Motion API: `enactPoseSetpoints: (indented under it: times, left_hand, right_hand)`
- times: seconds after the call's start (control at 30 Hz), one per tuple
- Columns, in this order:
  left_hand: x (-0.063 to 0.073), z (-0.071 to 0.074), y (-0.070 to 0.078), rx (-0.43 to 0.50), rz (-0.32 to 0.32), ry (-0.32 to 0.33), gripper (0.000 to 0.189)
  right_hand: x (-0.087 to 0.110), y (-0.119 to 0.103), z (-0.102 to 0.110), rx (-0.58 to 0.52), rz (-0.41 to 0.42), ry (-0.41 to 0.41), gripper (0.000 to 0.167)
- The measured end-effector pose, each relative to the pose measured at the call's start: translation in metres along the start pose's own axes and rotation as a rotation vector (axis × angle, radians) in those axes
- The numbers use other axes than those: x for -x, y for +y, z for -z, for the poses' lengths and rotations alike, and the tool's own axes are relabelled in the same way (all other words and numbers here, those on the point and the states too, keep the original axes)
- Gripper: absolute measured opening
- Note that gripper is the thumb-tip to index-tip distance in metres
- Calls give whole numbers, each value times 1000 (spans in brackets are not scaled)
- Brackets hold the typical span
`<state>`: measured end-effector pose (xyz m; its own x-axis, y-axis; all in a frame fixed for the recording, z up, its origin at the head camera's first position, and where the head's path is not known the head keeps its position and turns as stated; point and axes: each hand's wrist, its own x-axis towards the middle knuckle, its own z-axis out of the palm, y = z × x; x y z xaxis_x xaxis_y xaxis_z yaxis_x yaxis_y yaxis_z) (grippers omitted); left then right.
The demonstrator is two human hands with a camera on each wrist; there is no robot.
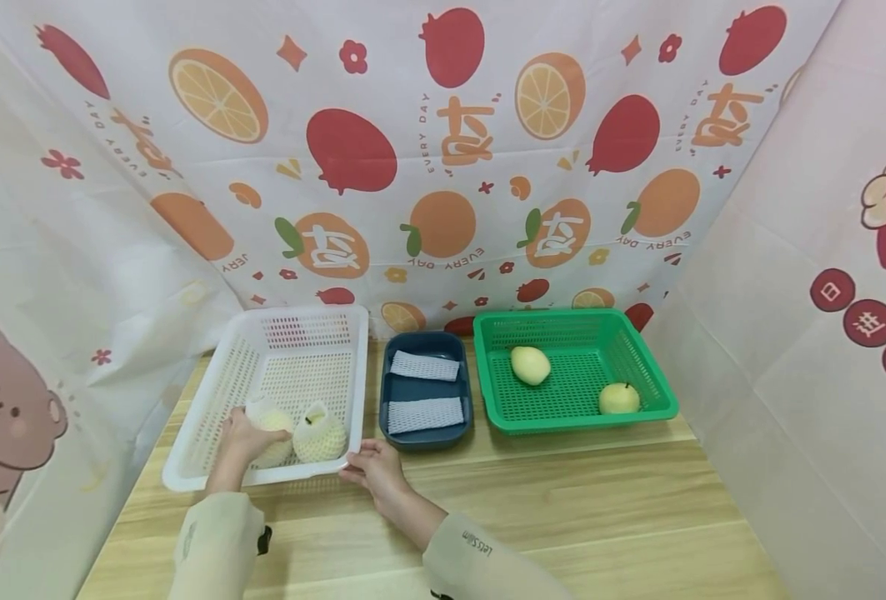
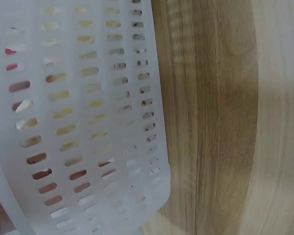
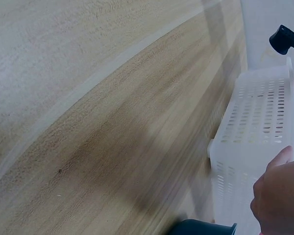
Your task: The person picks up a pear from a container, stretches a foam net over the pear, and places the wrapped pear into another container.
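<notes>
Two pale yellow pears in white foam nets sit in the front of the white plastic basket (image 1: 303, 323). My left hand (image 1: 243, 437) reaches over the front rim and grips the left netted pear (image 1: 273, 452), thumb on its right side. The right netted pear (image 1: 319, 435) stands beside it, stem up. My right hand (image 1: 379, 473) holds the basket's front right corner by the rim. In the right wrist view, the right hand (image 3: 284, 198) is at that corner. The left wrist view shows the slotted basket wall (image 2: 88, 112), with the left hand mostly hidden behind it.
Right of the white basket stands a dark blue tray (image 1: 425, 443) with two flattened white foam nets (image 1: 425, 414). Farther right, a green basket (image 1: 506, 427) holds two bare pears (image 1: 530, 365). Printed curtains enclose the wooden table (image 1: 600, 508) at the back and sides.
</notes>
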<state>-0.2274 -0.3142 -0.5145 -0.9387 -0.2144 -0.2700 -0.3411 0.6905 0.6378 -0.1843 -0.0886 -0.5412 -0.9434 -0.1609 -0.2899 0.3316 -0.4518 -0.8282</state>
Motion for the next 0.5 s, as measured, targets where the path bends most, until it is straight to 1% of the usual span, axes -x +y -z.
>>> enactPoseSetpoints:
  times: [0.1, 0.2, 0.33, 0.47, 0.5]
  left_hand:
    - [-2, 0, -3, -1, -26, -28, 101]
    - [-1, 2, -4, -22, -42, -67, 99]
    - [2, 8, 0, -74, -32, -122, 101]
    - [4, 12, 4, -94, -35, -130, 102]
    - [5, 12, 3, -86, -37, -127, 102]
  right_hand:
    - [0, 1, 0, 2, -3, 3, 20]
    - [-2, 3, 0, 2, -5, 12, 19]
    - [-4, 4, 1, 2, -8, 14, 18]
    - [-4, 3, 1, 1, -13, 11, 18]
    - [-4, 3, 2, 2, -12, 12, 18]
